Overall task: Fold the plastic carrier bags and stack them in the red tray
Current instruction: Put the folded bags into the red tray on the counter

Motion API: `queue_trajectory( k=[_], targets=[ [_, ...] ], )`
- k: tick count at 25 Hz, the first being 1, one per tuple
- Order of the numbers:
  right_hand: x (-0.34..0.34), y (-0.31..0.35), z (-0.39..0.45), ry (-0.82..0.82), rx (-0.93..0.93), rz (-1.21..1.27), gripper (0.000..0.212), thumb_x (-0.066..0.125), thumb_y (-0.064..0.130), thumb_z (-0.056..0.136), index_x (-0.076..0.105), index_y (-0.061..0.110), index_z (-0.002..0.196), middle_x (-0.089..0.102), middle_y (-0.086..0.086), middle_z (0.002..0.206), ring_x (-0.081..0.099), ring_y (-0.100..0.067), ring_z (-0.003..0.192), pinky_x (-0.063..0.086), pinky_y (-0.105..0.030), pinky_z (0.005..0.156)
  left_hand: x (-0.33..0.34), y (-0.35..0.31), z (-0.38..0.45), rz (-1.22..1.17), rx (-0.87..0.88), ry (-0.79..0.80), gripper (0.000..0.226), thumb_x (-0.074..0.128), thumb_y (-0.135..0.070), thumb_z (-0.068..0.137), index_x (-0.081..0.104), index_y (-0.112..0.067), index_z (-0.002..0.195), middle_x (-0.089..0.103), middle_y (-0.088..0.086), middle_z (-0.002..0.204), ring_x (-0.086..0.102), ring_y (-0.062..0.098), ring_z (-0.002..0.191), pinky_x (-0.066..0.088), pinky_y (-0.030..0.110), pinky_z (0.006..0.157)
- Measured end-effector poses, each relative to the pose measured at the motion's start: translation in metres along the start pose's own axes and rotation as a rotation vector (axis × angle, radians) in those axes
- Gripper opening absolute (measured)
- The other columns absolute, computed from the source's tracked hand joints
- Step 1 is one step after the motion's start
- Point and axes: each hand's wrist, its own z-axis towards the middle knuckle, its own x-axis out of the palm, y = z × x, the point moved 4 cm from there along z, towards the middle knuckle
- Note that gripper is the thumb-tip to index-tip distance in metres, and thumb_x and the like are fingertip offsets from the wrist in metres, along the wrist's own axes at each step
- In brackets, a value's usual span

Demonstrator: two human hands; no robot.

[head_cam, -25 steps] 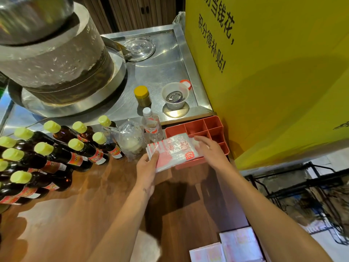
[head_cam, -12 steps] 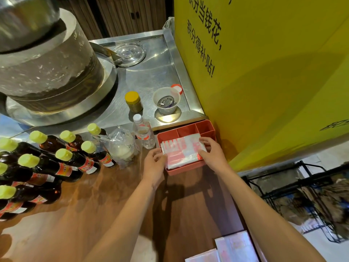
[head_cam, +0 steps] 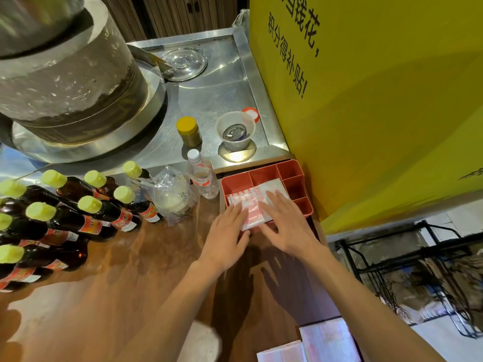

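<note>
Counter: brown wooden counter (head_cam: 136, 283), glossy, running up to a steel worktop (head_cam: 214, 95) at the back; a big yellow board (head_cam: 379, 100) with black printed characters stands along the right edge.
Red tray: red tray (head_cam: 295, 168) with small compartments along its far and right sides sits on the counter's far right corner, just beside the yellow board and the steel edge.
Folded bags: a flat pack of folded bags (head_cam: 271, 186), clear plastic with red print, lies in the tray's large compartment, its near edge reaching the tray's front rim.
Left hand: left hand (head_cam: 227, 231) rests flat with straight fingers on the near left part of the pack, pressing down, nothing gripped.
Right hand: right hand (head_cam: 285, 223) lies flat on the right half of the pack, fingers straight and slightly spread, palm down.
More bags: further folded bags (head_cam: 326, 338) lie at the near edge of the counter, well apart from the tray.
Bottles: dark bottles (head_cam: 86, 215) with pale yellow-green caps crowd the left side; a clear water bottle (head_cam: 202, 176) stands just left of the tray, next to a knotted clear bag (head_cam: 172, 194).
Steel worktop: a stone mill (head_cam: 65, 74), a yellow-lidded jar (head_cam: 188, 131), a plastic cup (head_cam: 235, 130) and a glass lid (head_cam: 184, 62).
</note>
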Motion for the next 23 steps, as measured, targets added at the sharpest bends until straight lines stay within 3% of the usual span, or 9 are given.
queue_trajectory(
  k=[3,7,12,16,19,23],
  targets=[
    [0.014,-0.003,0.0,0.164,-0.016,-0.129,0.072,0.032,0.067,0.098,0.011,0.036,0.16,-0.006,0.005,0.168,-0.011,-0.018,0.155,0.005,-0.046,0.126,0.014,0.007,-0.001,0.195,-0.018,0.162,0.063,0.026,-0.049,0.105,0.003,-0.028,0.16,-0.005,-0.006,0.167,-0.008,0.015,0.153,-0.002,0.042,0.125],
    [0.022,-0.003,0.008,0.281,0.046,-0.244,0.08,0.028,0.074,0.095,0.004,0.035,0.16,-0.006,0.003,0.169,-0.006,-0.023,0.155,0.009,-0.05,0.126,0.017,0.016,0.005,0.333,0.009,0.214,0.062,0.017,-0.051,0.105,-0.002,-0.027,0.159,-0.007,-0.005,0.167,-0.013,0.015,0.152,-0.012,0.043,0.121],
    [0.019,0.009,0.023,0.214,0.032,-0.293,0.09,0.031,0.08,0.089,0.016,0.025,0.159,0.014,-0.005,0.167,0.012,-0.029,0.154,0.011,-0.049,0.125,0.016,0.024,0.017,0.385,0.05,0.256,0.062,0.012,-0.053,0.104,-0.002,-0.028,0.16,-0.009,-0.006,0.166,-0.021,0.01,0.148,-0.017,0.044,0.12],
    [0.028,0.008,0.026,0.305,-0.063,-0.264,0.09,0.033,0.078,0.091,-0.002,0.032,0.16,-0.014,-0.003,0.168,-0.015,-0.029,0.154,-0.008,-0.051,0.123,0.014,0.033,0.011,0.391,0.065,0.229,0.062,0.004,-0.05,0.101,-0.004,-0.028,0.159,-0.011,-0.007,0.165,-0.021,0.009,0.148,-0.018,0.042,0.119],
    [0.035,0.0,0.027,0.394,-0.063,-0.266,0.09,0.033,0.082,0.088,-0.007,0.042,0.158,-0.019,0.0,0.167,-0.018,-0.031,0.153,-0.007,-0.054,0.122,0.013,0.038,0.01,0.386,0.11,0.231,0.072,-0.009,-0.052,0.09,-0.007,-0.029,0.158,-0.015,-0.008,0.163,-0.02,0.011,0.149,-0.019,0.042,0.118],
    [0.032,0.0,0.045,0.657,-0.014,-0.32,0.101,0.043,0.084,0.083,-0.01,0.041,0.157,-0.022,-0.001,0.166,-0.018,-0.033,0.153,0.0,-0.061,0.121,0.008,0.048,0.013,0.361,0.184,0.245,0.066,0.005,-0.046,0.096,-0.004,-0.028,0.159,-0.012,-0.009,0.164,-0.017,0.01,0.151,-0.015,0.041,0.121]
  ],
)
